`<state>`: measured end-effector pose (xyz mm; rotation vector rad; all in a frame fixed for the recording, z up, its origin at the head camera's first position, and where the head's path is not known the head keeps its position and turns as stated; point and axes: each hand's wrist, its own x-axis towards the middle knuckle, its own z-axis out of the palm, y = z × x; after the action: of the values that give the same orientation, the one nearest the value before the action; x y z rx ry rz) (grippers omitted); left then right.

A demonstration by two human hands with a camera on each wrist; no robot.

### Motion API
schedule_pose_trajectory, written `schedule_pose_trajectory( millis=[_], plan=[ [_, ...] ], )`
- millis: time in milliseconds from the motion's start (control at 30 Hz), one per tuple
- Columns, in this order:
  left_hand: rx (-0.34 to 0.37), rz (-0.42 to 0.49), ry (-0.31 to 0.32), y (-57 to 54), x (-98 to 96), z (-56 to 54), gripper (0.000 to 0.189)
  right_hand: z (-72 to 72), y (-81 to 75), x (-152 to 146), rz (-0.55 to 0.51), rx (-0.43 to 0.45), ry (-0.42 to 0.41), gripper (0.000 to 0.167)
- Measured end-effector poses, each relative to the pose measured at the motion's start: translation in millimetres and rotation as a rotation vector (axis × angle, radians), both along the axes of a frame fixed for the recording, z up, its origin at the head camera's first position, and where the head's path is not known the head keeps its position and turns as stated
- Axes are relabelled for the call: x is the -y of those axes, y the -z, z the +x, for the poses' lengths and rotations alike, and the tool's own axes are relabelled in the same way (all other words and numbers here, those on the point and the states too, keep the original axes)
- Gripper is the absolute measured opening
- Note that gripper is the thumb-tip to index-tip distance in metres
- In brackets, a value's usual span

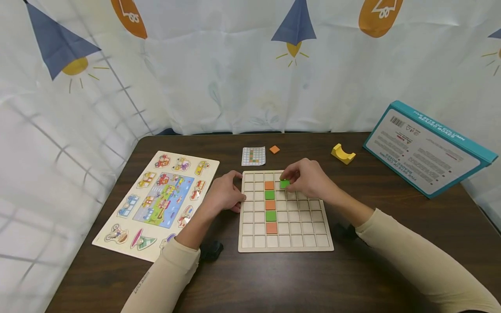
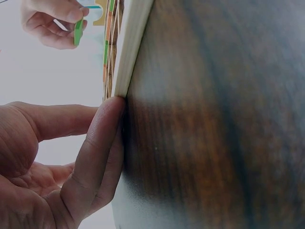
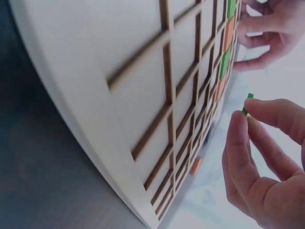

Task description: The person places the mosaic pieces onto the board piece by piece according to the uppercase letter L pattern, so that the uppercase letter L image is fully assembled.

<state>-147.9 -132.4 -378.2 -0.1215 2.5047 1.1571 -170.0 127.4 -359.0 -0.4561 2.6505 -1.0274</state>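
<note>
A wooden grid board (image 1: pixel 285 249) lies on the table, with a column of alternating orange tiles (image 1: pixel 270 204) and green tiles (image 1: pixel 271 216) in its third column. My right hand (image 1: pixel 311 180) pinches a small green square tile (image 1: pixel 284 184) between thumb and fingertips, over the board's upper part; the right wrist view shows this green tile (image 3: pixel 247 104) held on edge above the grid. At the board's left side, my left hand (image 1: pixel 225 193) rests its fingertips against the edge. Up close, the left fingers (image 2: pixel 90 157) touch the board's pale side (image 2: pixel 131 52).
A small printed grid card (image 1: pixel 253 156) and a loose orange tile (image 1: pixel 275 149) lie beyond the board. To the left is a vehicle picture puzzle (image 1: pixel 129 234). A yellow arched block (image 1: pixel 343 154) and a teal-edged box (image 1: pixel 426 152) stand at the right.
</note>
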Motion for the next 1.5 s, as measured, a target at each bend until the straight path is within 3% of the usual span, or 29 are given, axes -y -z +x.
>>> schedule_pose_trajectory(
  millis=[733,1500],
  plan=[
    [0.008,0.006,0.004,-1.4,0.0,-0.1,0.064,44.9,7.1,0,-0.036,0.022,-0.092,0.023],
    [0.011,-0.002,0.000,-2.2,0.3,-0.8,0.065,68.3,15.5,6,-0.024,0.040,-0.136,0.023]
  ],
)
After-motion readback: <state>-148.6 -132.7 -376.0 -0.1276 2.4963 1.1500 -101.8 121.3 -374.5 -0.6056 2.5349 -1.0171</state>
